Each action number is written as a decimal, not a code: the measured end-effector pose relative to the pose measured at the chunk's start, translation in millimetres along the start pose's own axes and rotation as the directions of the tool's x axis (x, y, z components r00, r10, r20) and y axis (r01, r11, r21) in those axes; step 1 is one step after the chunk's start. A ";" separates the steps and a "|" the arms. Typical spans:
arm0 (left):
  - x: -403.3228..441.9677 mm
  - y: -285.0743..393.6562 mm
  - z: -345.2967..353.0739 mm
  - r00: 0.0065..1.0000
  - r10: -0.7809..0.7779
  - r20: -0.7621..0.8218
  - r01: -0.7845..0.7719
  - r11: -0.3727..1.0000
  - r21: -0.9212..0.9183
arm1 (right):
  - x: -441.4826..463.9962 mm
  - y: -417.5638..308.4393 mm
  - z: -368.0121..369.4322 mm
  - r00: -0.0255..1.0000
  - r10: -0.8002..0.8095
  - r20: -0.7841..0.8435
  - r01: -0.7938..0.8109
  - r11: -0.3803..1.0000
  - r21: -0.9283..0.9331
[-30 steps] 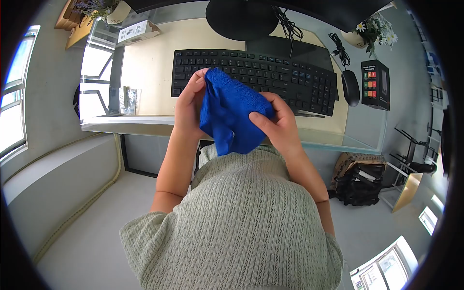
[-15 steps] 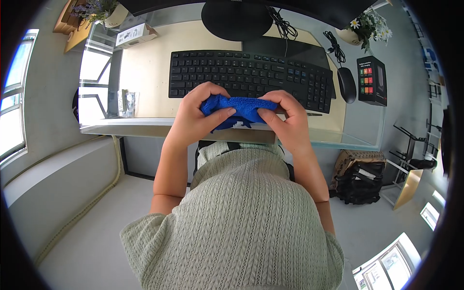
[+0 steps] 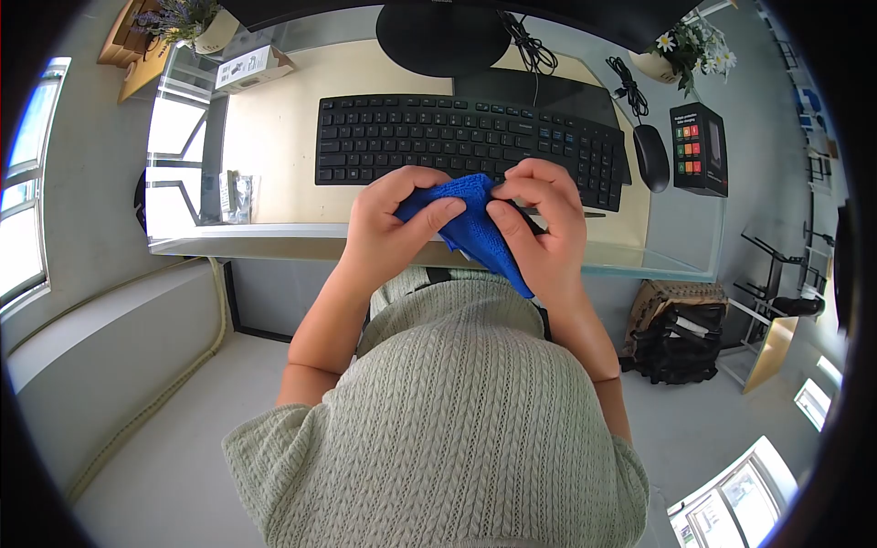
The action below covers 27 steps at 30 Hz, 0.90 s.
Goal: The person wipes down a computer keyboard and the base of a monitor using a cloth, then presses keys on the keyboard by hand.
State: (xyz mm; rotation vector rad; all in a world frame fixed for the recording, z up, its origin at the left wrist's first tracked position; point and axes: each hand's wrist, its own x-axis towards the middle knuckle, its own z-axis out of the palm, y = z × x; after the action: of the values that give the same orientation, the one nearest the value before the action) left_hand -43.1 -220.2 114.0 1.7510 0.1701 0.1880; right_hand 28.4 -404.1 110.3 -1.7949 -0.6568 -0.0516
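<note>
A blue cloth (image 3: 480,219) with a terry-like texture is bunched in front of me, above the desk's front edge. Its left part is gripped between the thumb and curled fingers of my left hand (image 3: 395,219). My right hand (image 3: 550,219) has its thumb and fingertips close together at the cloth's upper right edge, in a pinch. One corner of the cloth hangs down toward my lap, beside the right wrist. Just beyond both hands lies a black keyboard (image 3: 457,137), partly covered by the fingers.
A black mouse (image 3: 651,158) and a black box (image 3: 699,151) sit at the right. Coiled cables (image 3: 532,50) lie near the monitor stand (image 3: 443,41). A white box (image 3: 251,70) and a clear packet (image 3: 239,196) are at the left. Potted flowers (image 3: 685,55) stand behind.
The cloth was stretched sideways between both hands; now it is bunched, with a corner hanging down at the right. My left hand has shifted right, and the right fingers have moved along the edge.
</note>
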 end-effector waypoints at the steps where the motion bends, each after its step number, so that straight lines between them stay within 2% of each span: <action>1: -1.1 -2.7 -0.1 0.998 -0.060 -0.012 0.059 0.996 -0.060 | 1.0 -0.3 0.3 1.000 0.002 -0.001 -0.002 1.000 0.001; 2: -1.7 -6.8 0.4 0.998 -0.062 -0.009 0.061 0.996 -0.059 | 2.1 -1.7 0.7 0.997 -0.070 0.006 0.071 0.992 -0.108; 3: -1.2 -11.9 1.4 0.999 0.038 -0.016 -0.038 0.999 -0.032 | 2.4 -2.7 1.2 0.990 -0.141 0.021 0.142 0.966 -0.217; 4: -0.1 -15.2 2.4 0.990 0.139 -0.022 -0.139 0.990 -0.005 | 2.2 -3.0 2.3 0.990 -0.140 0.020 0.141 0.966 -0.218; 5: 0.9 -16.5 3.2 0.990 0.138 -0.021 -0.138 0.990 -0.006 | 1.9 -3.6 3.9 0.993 -0.115 0.004 0.114 0.974 -0.197; 7: 2.2 -17.8 4.1 0.951 0.307 -0.022 -0.303 0.946 0.118 | 1.5 -4.3 4.1 0.996 -0.090 -0.012 0.086 0.981 -0.174; 11: 1.8 -4.8 2.0 0.963 0.267 0.037 -0.268 0.934 0.237 | 3.5 -1.1 -1.8 0.977 -0.211 0.032 0.214 0.965 -0.149; 13: 0.9 -2.6 -0.6 0.959 0.227 0.171 -0.240 0.969 0.058 | 1.2 1.4 -0.2 0.968 -0.244 0.064 0.251 0.959 -0.130; 14: 0.3 -4.2 0.1 0.960 0.225 0.168 -0.238 0.969 0.061 | -4.6 4.4 2.8 0.987 -0.142 0.071 0.144 0.989 -0.029; 15: -0.1 -7.5 2.4 0.959 0.236 0.158 -0.236 0.972 -0.023 | -9.2 5.9 5.4 0.995 -0.039 0.089 0.033 0.997 0.071; 16: -0.8 -10.9 4.7 0.958 0.247 0.146 -0.233 0.967 -0.107 | -12.3 5.0 7.3 0.995 -0.041 0.093 0.034 0.997 0.074; 17: -2.6 -14.1 6.6 0.959 0.245 0.141 -0.232 0.967 -0.105 | -15.5 3.2 9.5 0.998 0.002 0.059 -0.008 0.996 0.092; 18: -5.2 -17.1 8.4 0.981 0.163 0.106 -0.140 0.970 -0.196 | -17.0 1.7 11.6 0.999 0.047 0.025 -0.049 0.993 0.110; 19: -7.1 -18.2 9.9 0.994 0.078 0.080 -0.052 0.956 -0.289 | -15.8 -0.6 13.0 0.999 0.047 0.027 -0.050 0.993 0.110; 20: -8.5 -17.1 10.7 0.994 0.077 0.079 -0.051 0.956 -0.290 | -13.4 -4.0 13.6 0.999 0.026 -0.020 -0.024 0.994 0.106; 22: -11.5 -12.7 11.4 0.991 -0.105 0.088 0.133 0.892 -0.433 | -12.2 -3.1 12.9 0.998 0.005 -0.064 0.002 0.995 0.103; 24: -13.6 -8.3 11.8 0.987 -0.107 0.119 0.150 0.875 -0.461 | -12.1 5.2 9.3 0.988 -0.149 -0.038 0.150 0.988 0.023; 27: -14.9 -9.7 12.9 0.980 -0.099 0.173 0.178 0.826 -0.535 | -10.5 -2.3 5.4 0.998 -0.065 0.012 0.064 0.996 0.067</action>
State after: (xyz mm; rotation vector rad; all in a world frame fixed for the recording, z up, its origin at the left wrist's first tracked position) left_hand -54.9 -234.0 101.6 1.1627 0.1257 0.0022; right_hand 17.0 -403.1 106.9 -1.7110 -0.7186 -0.0603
